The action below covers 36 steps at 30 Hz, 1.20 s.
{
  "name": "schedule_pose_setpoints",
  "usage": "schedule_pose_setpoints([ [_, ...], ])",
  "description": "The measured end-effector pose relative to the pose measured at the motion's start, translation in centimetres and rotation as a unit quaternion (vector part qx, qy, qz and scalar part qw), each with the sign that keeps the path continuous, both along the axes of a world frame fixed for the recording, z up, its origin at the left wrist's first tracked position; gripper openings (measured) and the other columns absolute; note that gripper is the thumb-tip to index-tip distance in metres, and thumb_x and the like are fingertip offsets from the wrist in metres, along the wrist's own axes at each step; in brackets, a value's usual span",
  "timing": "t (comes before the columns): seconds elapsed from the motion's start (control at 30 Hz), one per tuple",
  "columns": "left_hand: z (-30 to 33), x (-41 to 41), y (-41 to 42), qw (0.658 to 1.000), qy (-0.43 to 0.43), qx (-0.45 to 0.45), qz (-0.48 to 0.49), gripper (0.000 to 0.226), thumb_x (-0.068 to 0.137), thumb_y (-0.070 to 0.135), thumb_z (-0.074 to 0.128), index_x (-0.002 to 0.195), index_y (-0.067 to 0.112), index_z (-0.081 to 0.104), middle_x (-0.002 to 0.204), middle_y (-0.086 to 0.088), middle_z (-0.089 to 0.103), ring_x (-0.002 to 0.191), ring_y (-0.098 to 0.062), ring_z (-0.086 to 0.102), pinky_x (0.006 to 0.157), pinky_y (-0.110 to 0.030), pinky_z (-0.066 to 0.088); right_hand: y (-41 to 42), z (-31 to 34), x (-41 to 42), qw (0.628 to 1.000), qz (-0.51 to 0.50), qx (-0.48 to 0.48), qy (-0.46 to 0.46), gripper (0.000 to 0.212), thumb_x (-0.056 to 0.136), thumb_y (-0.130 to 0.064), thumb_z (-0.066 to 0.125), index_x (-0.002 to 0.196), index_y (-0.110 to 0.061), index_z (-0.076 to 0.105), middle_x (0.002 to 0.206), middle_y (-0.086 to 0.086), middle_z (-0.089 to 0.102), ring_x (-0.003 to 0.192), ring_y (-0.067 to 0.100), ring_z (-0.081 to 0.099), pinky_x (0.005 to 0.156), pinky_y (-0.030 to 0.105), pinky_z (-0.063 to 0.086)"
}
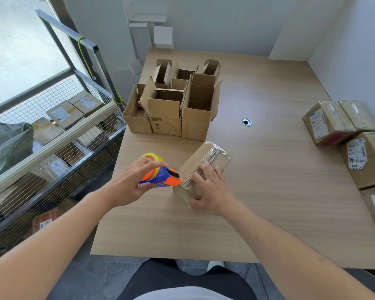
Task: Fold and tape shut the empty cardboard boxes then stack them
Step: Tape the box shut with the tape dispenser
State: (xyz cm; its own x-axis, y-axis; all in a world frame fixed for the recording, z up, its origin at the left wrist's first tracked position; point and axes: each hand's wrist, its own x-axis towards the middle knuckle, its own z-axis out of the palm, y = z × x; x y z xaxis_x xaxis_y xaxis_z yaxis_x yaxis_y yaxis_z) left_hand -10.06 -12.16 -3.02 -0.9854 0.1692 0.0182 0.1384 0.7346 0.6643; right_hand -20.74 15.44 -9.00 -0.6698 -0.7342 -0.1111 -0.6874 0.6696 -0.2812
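Observation:
A small closed cardboard box point(206, 161) lies at an angle on the wooden table point(268, 191), with clear tape along its top seam. My right hand point(210, 191) rests on the box's near end, fingers curled over its top and side. My left hand point(130, 182) grips an orange and blue tape dispenser point(162, 176) with a yellow roll. The dispenser's nose touches the near left edge of the box. Several open empty boxes point(173, 100) stand in a cluster at the back left of the table.
Taped boxes with labels point(342, 124) sit along the table's right edge. A wire mesh cart point(52, 152) holding parcels stands left of the table. A round cable hole point(247, 121) is in the table's middle. White walls close the back and right.

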Motion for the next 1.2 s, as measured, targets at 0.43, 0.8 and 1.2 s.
schedule_pose_setpoints([
  [0.43,0.7,-0.3,1.8,0.998,-0.049,-0.016,-0.035,0.064,0.095,0.021,0.072,0.141,0.052,0.040,0.138,0.018,0.045,0.121,-0.008,0.049,0.098,-0.029,0.045,3.3,2.8,-2.7,0.967,-0.006,-0.147,-0.206,0.027,0.090,-0.016,0.067,0.115,-0.027,0.067,0.159,-0.009,0.042,0.149,0.009,0.033,0.122,0.037,0.029],
  [0.8,1.2,-0.7,3.7,0.996,-0.059,-0.003,-0.067,0.066,0.095,0.019,0.071,0.142,0.053,0.039,0.138,0.021,0.045,0.119,-0.004,0.049,0.096,-0.027,0.044,0.4,5.6,-0.3,0.898,-0.105,-0.317,-0.285,0.007,0.091,-0.015,0.076,0.097,-0.016,0.080,0.087,-0.008,0.075,0.076,0.007,0.068,0.075,0.029,0.058],
  [1.2,0.4,-0.6,5.4,0.988,-0.110,-0.052,-0.094,0.069,0.106,0.030,0.051,0.154,0.062,0.014,0.118,0.012,0.047,0.107,-0.011,0.048,0.100,-0.040,0.044,2.7,4.2,1.1,0.868,-0.203,-0.342,-0.297,0.006,0.085,-0.004,0.077,0.084,-0.010,0.079,0.077,0.003,0.076,0.073,0.024,0.074,0.076,0.041,0.062],
])
